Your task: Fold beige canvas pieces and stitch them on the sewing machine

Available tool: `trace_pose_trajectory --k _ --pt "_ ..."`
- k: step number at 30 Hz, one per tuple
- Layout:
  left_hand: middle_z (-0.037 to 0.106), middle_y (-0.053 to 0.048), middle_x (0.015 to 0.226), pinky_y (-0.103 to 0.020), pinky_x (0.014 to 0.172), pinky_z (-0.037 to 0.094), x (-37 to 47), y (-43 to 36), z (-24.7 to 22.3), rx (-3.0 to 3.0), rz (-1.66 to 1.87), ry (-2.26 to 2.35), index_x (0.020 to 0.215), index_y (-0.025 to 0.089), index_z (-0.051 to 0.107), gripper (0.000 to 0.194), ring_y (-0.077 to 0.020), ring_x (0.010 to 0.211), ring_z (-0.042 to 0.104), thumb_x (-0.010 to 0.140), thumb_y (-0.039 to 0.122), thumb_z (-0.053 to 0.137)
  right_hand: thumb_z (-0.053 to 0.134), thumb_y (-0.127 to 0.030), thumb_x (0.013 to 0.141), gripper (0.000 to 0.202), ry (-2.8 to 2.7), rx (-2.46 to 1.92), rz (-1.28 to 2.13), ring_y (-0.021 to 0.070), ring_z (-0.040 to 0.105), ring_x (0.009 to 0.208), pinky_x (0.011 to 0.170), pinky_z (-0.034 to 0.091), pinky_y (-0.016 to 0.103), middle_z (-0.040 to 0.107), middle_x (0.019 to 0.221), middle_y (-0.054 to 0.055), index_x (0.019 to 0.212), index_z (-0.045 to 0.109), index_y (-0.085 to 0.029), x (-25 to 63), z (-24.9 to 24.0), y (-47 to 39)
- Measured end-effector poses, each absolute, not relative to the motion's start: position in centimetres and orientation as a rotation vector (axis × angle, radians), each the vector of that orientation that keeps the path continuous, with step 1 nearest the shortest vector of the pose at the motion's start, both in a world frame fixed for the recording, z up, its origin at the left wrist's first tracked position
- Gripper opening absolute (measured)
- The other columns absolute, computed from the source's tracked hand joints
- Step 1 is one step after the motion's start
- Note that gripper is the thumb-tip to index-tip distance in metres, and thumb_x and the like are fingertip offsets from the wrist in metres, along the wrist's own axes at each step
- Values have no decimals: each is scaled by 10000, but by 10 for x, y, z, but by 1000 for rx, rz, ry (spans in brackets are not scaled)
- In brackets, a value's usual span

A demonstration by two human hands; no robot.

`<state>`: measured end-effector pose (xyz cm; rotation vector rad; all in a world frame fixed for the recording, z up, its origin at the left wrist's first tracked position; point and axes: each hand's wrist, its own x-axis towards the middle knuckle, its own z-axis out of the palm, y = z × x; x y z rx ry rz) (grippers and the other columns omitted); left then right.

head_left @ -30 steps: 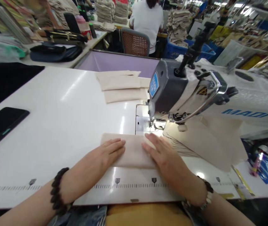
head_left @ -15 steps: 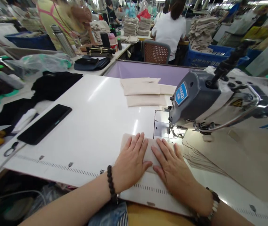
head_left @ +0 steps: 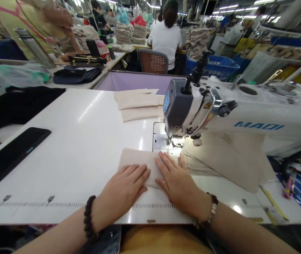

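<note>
A folded beige fabric piece lies flat on the white sewing table, just in front of the sewing machine. My left hand rests on its lower left part, fingers stretched out together and pointing right. On its right part lies my right hand, fingers spread and palm down, close to the needle plate. Both palms cover some of the fabric. Beyond, near the table's back edge, several beige strips lie in overlapping layers. Larger beige panels are stacked under the machine arm.
A black phone and black cloth lie at the left. Small scissors-like tools and a yellow strip are at the right. Behind the table stand a lilac bin, a chair and a seated person in white.
The view has turned right, showing more of the machine. My left hand has slid down and back along the fabric, uncovering its upper left part; my right hand stays on it.
</note>
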<state>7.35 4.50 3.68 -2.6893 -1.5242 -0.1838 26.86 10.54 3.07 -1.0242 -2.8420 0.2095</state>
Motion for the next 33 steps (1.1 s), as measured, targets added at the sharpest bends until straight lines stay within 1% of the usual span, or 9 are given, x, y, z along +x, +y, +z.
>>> trace_pose_trajectory --k 2,5,8,11,13,18,22,25,33 --pt "537 -122 1200 -432 916 408 81 66 41 -2691 -140 -1619 1183 117 484 409 -264 1057 501 882 391 444 322 -323 937 389 -2849 -1016 187 271 366 1207 1008 168 576 439 1320 147 1257 423 -127 277 39 113" --pt "461 -155 1284 -487 984 335 87 105 43 -2687 -78 -1639 1223 92 440 490 -286 1165 426 872 434 448 372 -210 911 281 -2919 -858 88 245 461 1052 957 270 484 521 1190 117 1138 529 -157 292 46 134" --pt "452 -177 1270 -488 970 350 95 137 45 -2676 -73 -1608 1192 71 458 462 -295 1160 427 850 377 516 404 -148 879 284 -2977 -729 -4 223 480 898 810 360 379 544 1022 104 1126 542 -167 305 44 155" --pt "507 -130 1174 -383 897 433 106 148 45 -2759 -105 -1564 1040 99 552 234 -241 1049 498 837 215 546 401 -140 879 296 -2962 -720 -5 202 467 814 754 353 341 533 888 75 1143 531 -166 310 36 166" --pt "536 -105 1105 -353 870 453 111 148 44 -2794 -121 -1556 968 106 573 150 -226 1005 510 841 169 522 400 -140 880 293 -2932 -734 8 193 460 788 750 341 335 529 865 66 1139 534 -166 312 31 167" --pt "531 -111 1094 -378 863 457 115 145 37 -2725 -190 -1579 1015 86 544 232 -249 984 496 846 244 530 401 -144 884 273 -2883 -706 70 183 449 751 718 330 313 529 816 55 1104 562 -156 311 29 166" --pt "543 -96 1043 -347 847 461 113 151 35 -2718 -218 -1564 1018 93 538 212 -224 952 508 855 228 515 415 -143 883 272 -2847 -803 60 175 443 723 689 324 295 532 805 52 1118 552 -149 307 29 167" --pt "552 -97 1019 -354 837 461 113 154 34 -2704 -224 -1553 1027 91 539 211 -226 930 518 861 216 502 410 -142 887 275 -2844 -854 55 170 449 731 686 317 288 534 811 49 1131 537 -150 305 28 167" --pt "566 -122 1034 -371 908 423 112 160 33 -2685 -249 -1549 1027 76 551 215 -241 1002 507 873 203 472 408 -110 861 358 -2847 -904 -8 175 450 725 671 313 302 543 862 61 1210 479 -138 302 26 166"
